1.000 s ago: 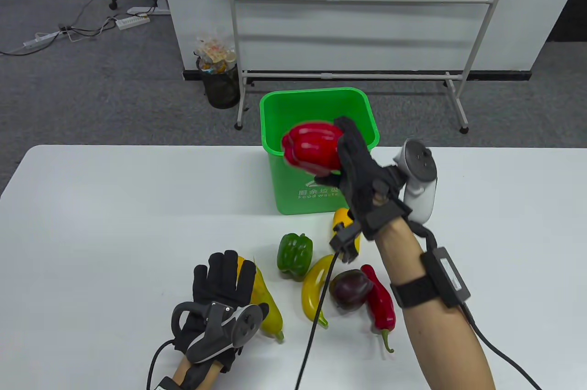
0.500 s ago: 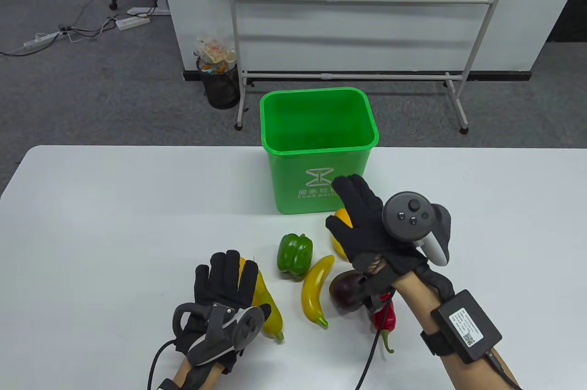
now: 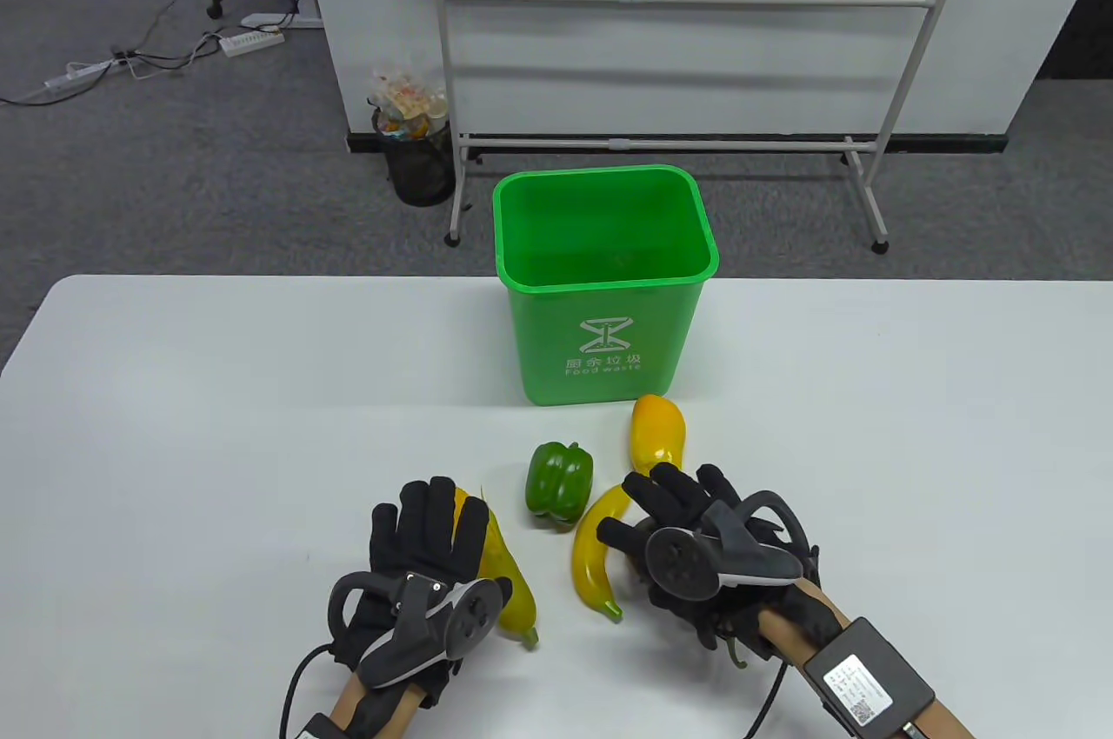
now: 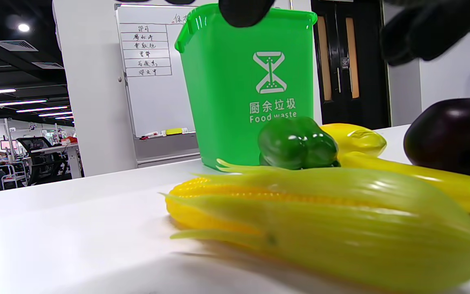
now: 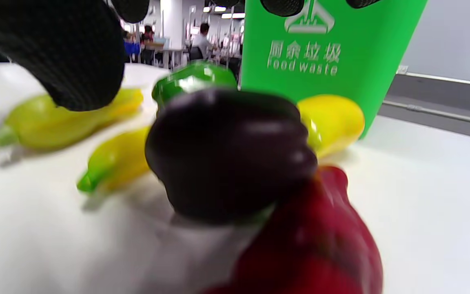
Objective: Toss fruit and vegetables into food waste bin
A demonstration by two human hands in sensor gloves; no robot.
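Right hand point(image 3: 696, 552) hovers spread over the dark eggplant point(image 5: 227, 153) and red chili point(image 5: 316, 245), fingers open, not gripping anything (thumb's above it in the wrist view). Left hand point(image 3: 417, 565) lies flat and open on the corn point(image 4: 320, 220). Nearby on the tabletop point(image 3: 217, 426): yellow banana point(image 3: 596, 548), green pepper point(image 3: 559, 482), mango point(image 3: 658, 430). Food waste bin point(image 3: 600, 339) stands just behind them.

bin point(image 3: 600, 374) 1 | green pepper point(image 3: 559, 483) 1 | corn point(image 4: 324, 220) 1 | banana point(image 3: 596, 552) 1 | mango point(image 3: 658, 430) 1 | eggplant point(image 5: 227, 155) 1 | red pepper point(image 5: 312, 245) 1
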